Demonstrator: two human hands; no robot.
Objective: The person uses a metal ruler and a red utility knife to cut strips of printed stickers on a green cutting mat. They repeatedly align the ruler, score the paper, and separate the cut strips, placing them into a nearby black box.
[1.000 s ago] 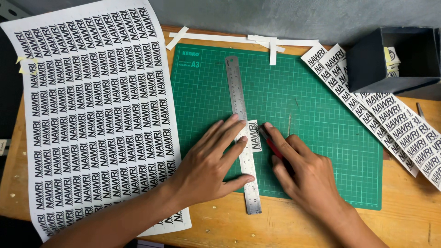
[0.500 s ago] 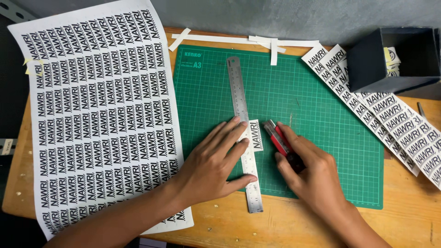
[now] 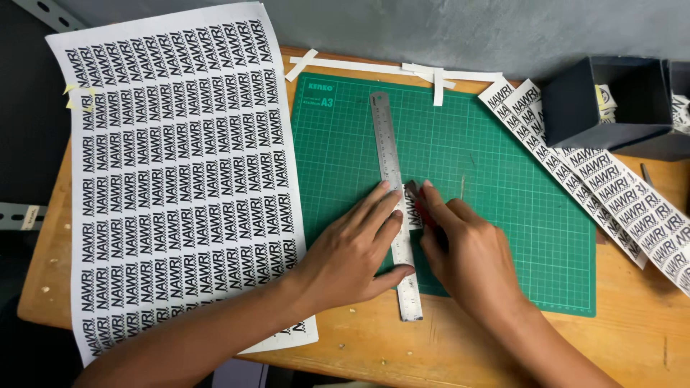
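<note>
Hands are both down on the green gridded cutting mat [image 3: 503,215] in the middle of the frame. Left hand [image 3: 352,251] is spread flat, fingers pressing the long steel ruler [image 3: 392,187] that runs top to bottom across the mat, thumb hooked over its lower part. Right hand [image 3: 467,251] is closed round a red-handled craft knife [image 3: 420,205], tip right against the ruler's right edge, where a small white printed label strip [image 3: 412,214] pokes out from under the ruler.

If you ask me, the trick with a cut like this is keeping weight on the ruler so it can't skate, fingertips back from the edge, blade snug to the steel and drawn lightly rather than forced.

Paper stuff around: big white sheet of repeated black labels [image 3: 172,172] fills the left of the frame, hanging off the wooden table [image 3: 632,338]. Long strips of the same labels [image 3: 604,187] fan out diagonally on the right. Thin white blank offcuts [image 3: 388,70] lie along the mat's top edge. Dark open cardboard box [image 3: 611,108] sits upper right with a few cut pieces inside.
</note>
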